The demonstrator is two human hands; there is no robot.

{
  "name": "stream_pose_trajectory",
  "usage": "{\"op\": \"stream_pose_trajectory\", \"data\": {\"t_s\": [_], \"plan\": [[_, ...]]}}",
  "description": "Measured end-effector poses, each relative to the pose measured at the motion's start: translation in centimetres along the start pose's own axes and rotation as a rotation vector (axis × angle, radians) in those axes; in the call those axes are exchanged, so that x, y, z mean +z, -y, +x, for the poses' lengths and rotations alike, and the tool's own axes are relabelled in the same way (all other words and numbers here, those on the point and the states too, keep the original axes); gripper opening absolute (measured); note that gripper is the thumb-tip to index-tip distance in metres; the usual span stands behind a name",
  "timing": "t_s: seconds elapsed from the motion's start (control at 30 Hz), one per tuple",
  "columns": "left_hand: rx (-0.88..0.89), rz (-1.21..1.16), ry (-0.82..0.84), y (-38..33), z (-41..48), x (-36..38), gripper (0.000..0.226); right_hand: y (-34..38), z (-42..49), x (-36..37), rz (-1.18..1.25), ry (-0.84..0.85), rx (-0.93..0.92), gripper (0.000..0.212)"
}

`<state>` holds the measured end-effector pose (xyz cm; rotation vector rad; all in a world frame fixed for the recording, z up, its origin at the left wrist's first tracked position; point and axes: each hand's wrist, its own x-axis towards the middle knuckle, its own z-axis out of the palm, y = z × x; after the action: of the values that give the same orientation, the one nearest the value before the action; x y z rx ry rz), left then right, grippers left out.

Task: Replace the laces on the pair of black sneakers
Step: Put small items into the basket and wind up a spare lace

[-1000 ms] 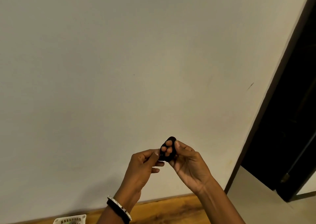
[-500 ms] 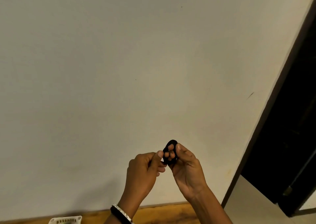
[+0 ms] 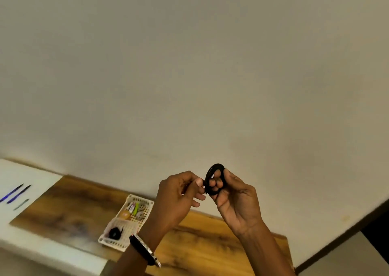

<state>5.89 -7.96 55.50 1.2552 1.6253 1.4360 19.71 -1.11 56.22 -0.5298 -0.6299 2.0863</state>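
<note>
While coiled lace (image 3: pixel 214 179) sits looped on right hand (image 3: pixel 235 202), left hand (image 3: pixel 179 195) pinching its end beside; unwinding step, sneakers unseen.

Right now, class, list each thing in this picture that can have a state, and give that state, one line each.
coiled black lace: wound in a loop, held up in the air
right hand: closed, fingers through the coil
left hand: pinching at the coil's edge
white basket: open, upright on the wooden top, holding small items
second black coil: lying in the basket
</note>
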Motion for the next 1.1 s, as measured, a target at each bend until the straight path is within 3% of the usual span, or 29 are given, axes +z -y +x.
{"op": "stream_pose_trajectory", "data": {"t_s": [0.1,0.3,0.53,0.67,0.87,1.1], "plan": [[-0.056,-0.061,-0.012,0.6,-0.1,-2.8,0.034,-1.8,1.5,1.2,-0.005,0.012,0.064,0.024],[-0.046,0.031,-0.103,4.3,1.2,-8.8,0.034,-7.4,4.7,4.3,-0.097,0.073,0.187,0.026],[-0.177,0.001,-0.063,11.8,2.9,-17.9,0.016,-17.4,9.6,6.8,-0.166,0.009,0.332,0.020],[-0.315,-0.131,-0.094,16.3,3.2,-22.0,0.012,-23.0,12.3,7.9,-0.145,-0.091,0.434,0.020],[-0.506,-0.403,-0.006,21.9,3.2,-24.8,0.038,-29.1,14.5,7.4,-0.041,-0.270,0.515,0.020],[-0.772,-0.574,-0.050,27.0,2.6,-25.6,0.013,-33.9,15.3,4.1,-0.071,-0.254,0.593,0.027]]}}
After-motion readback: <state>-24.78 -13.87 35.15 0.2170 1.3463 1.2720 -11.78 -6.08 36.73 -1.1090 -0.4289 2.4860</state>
